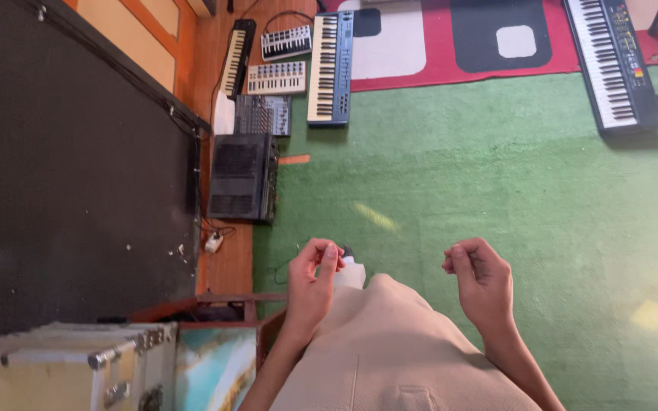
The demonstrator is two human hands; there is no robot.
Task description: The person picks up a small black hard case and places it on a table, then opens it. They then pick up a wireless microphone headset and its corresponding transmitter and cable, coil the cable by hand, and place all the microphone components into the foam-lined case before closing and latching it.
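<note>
A: What fills the view, biggest things first?

B: A green carpet [458, 175] takes up most of the floor, with a dark panel [70, 167] along the left side. Beyond it lies a red rug [428, 72] with black and white squares. On the floor sit a black amplifier [242, 177], a long black keyboard [612, 61] at the far right, a blue keyboard [330, 67], and smaller keyboards and a mixer grouped near the amplifier.

A: And the hands?

B: Both are raised in front of the person's beige clothing [390, 350], wrists bent, fingers curled inward. The left hand [312, 283] has its fingertips drawn towards the thumb, above a small white bottle with a dark cap [349, 270] that stands on the carpet just behind it. I cannot tell whether the fingers touch it or pinch anything. The right hand [480, 283] is loosely clenched, well apart from the bottle, with nothing visible in it.

A: What is hard to make out?

B: The bottle is mostly hidden by the left hand and the clothing. A metal-edged case [78, 365] at the lower left is cut off by the frame, as is the far end of the black keyboard.
</note>
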